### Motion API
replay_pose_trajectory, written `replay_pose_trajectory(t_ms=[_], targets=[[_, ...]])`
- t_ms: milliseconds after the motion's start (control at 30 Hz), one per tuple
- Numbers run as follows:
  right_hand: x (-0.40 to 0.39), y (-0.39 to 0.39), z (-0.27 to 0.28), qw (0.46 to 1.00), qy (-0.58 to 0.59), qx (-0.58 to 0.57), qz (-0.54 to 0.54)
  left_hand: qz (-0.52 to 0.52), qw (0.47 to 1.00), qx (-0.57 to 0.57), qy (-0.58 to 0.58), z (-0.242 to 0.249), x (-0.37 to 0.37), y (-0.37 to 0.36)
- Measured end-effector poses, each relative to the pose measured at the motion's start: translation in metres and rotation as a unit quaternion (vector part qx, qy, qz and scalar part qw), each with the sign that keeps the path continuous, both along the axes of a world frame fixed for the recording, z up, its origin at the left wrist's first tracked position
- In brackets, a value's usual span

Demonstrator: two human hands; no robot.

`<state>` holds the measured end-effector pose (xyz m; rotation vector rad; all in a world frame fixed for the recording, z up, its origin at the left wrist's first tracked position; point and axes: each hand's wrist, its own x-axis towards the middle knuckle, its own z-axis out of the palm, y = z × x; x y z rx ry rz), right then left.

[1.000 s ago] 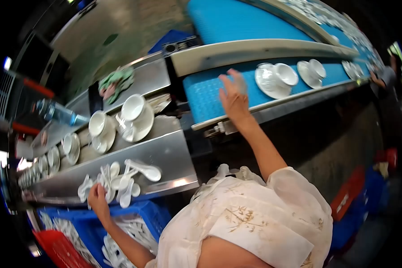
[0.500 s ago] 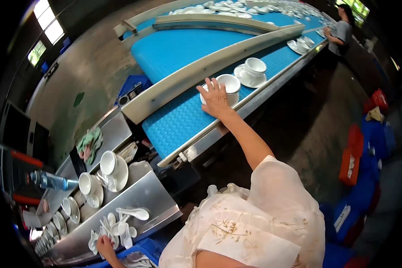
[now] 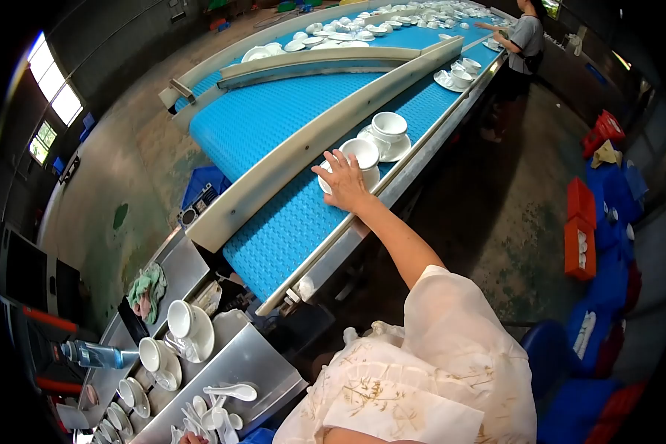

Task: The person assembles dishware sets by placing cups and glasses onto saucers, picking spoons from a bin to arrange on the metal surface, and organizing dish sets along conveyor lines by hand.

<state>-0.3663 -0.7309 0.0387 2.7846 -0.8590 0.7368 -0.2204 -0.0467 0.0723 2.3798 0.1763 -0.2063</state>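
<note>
My right hand (image 3: 345,183) reaches over the blue conveyor belt (image 3: 273,237), its fingers spread over a white saucer (image 3: 324,176) and against the side of a white cup (image 3: 360,153). Just beyond stands another cup (image 3: 389,126) on its saucer. At the bottom edge my left hand (image 3: 193,438) shows only in part, beside a pile of white spoons (image 3: 216,418) on a metal tray (image 3: 262,362); what its fingers do is hidden. Cups on saucers, such as one cup (image 3: 180,318), line the track left of the tray.
A co-worker (image 3: 527,44) stands at the far right of the belt. Many white dishes (image 3: 347,33) lie on the far belt. A water bottle (image 3: 96,354) and a green cloth (image 3: 148,290) are at the left. Orange crates (image 3: 580,248) and blue ones stand at the right.
The view has shifted, and the cups on the belt appear lower and further left. My right hand stays at the same cup and saucer. My left hand has dropped mostly out of the frame.
</note>
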Motion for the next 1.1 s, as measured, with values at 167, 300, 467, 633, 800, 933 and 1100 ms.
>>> replay_pose_trajectory(t_ms=[167, 300, 467, 633, 800, 933, 1100], targets=[[-0.015, -0.035, -0.005, 1.000, 0.006, -0.012, 0.003, -0.024, 0.999, 0.028, 0.018, 0.000, 0.005, 0.004], [-0.024, -0.048, -0.001, 0.999, 0.003, -0.012, -0.032, -0.011, 0.999, 0.024, 0.030, -0.007, 0.010, 0.009], [-0.024, -0.050, -0.002, 0.994, -0.024, -0.012, -0.109, -0.026, 0.996, 0.085, 0.028, -0.013, 0.015, 0.016], [-0.025, -0.047, 0.002, 0.995, 0.006, -0.004, -0.101, -0.092, 0.976, 0.196, -0.033, -0.014, 0.014, 0.015], [-0.025, -0.049, -0.003, 0.998, 0.012, -0.009, -0.064, -0.088, 0.978, 0.191, 0.003, 0.012, 0.000, -0.010], [-0.025, -0.048, -0.002, 0.997, -0.017, -0.012, -0.077, -0.099, 0.978, 0.182, -0.005, 0.002, 0.006, -0.001], [-0.025, -0.050, -0.003, 0.993, -0.006, -0.026, -0.114, -0.072, 0.991, 0.109, -0.006, -0.003, 0.005, 0.003]])
